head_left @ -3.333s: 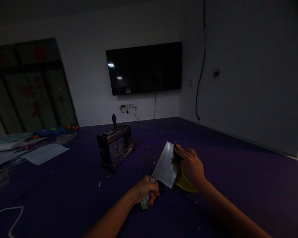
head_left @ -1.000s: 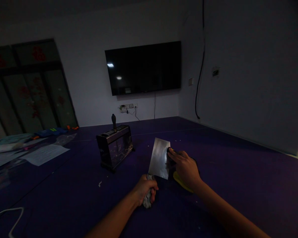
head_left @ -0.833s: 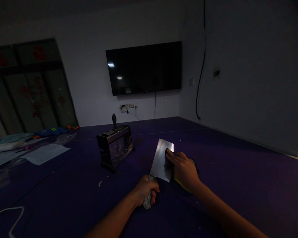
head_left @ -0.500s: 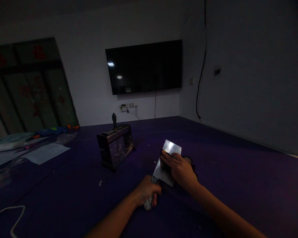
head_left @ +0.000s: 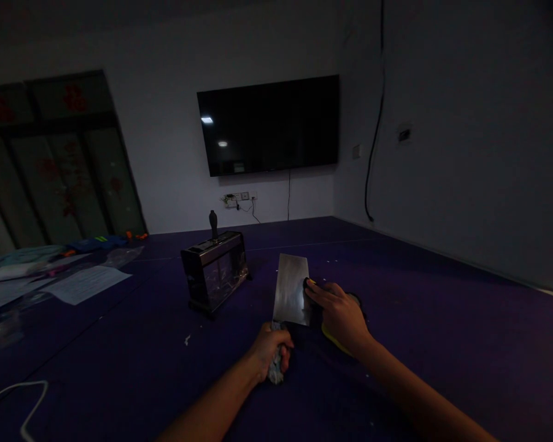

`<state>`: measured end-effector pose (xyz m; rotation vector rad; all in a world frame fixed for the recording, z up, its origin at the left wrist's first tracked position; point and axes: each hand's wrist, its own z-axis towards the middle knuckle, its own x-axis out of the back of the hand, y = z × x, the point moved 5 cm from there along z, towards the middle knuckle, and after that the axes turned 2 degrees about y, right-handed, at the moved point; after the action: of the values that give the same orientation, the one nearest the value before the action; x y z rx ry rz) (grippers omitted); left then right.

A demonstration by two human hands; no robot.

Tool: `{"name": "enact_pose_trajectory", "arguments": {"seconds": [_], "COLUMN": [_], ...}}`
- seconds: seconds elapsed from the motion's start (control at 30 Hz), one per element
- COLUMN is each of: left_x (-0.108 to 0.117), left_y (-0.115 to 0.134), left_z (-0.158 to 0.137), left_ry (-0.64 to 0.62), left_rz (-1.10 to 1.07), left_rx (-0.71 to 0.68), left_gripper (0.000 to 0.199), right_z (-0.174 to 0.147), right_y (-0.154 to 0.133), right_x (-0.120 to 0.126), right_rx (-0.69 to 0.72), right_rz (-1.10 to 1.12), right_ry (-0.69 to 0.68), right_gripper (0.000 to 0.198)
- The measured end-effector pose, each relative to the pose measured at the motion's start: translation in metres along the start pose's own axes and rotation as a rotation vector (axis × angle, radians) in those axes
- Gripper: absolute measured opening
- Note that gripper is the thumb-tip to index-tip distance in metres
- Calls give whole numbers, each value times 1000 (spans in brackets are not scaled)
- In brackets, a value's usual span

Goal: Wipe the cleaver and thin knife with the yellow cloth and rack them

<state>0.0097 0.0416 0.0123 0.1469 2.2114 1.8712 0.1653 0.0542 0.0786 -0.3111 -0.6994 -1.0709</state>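
My left hand (head_left: 273,351) is closed around the wrapped, greyish handle of a cleaver (head_left: 291,288), whose broad metal blade points up and away from me. My right hand (head_left: 343,316) grips a dark thing with yellow edges (head_left: 335,339), mostly covered by the palm and fingers; its kind cannot be made out. Its fingertips are at the blade's right edge. To the left of the cleaver stands a black knife block (head_left: 219,270) with see-through sides, and one black handle (head_left: 213,224) sticks up from its top.
A purple surface (head_left: 133,350) spreads under everything, with small white scraps on it. Paper sheets (head_left: 90,283), plastic wrap and cloth lie at the left. A white cable (head_left: 30,399) curves at the lower left. A television (head_left: 270,126) hangs on the far wall.
The cleaver blade has turned to the left and stands more upright, its face less covered. My right hand has slid off the blade's face to its right edge.
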Motion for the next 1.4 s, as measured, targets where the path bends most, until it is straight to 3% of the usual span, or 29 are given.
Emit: {"name": "enact_pose_trajectory", "arguments": {"seconds": [0.43,0.67,0.9,1.03,1.4], "left_x": [-5,-4,3,3,-3], "left_y": [-6,-6,-2,-2,-7], "left_z": [-1,-1,2,3,2], "left_ry": [-80,-47,60,53,-19], "left_rz": [226,154,2,-32,105], "left_rx": [97,63,42,25,48], "left_gripper": [9,8,11,11,8], "right_z": [0,2,3,2,1], "right_y": [-29,-38,-18,-14,-50], "right_x": [4,8,5,5,5], "right_rx": [103,156,70,59,184], "right_rz": [51,63,69,74,134], "right_ry": [-31,-59,-69,-55,-129], "right_gripper": [59,57,58,57,54]}}
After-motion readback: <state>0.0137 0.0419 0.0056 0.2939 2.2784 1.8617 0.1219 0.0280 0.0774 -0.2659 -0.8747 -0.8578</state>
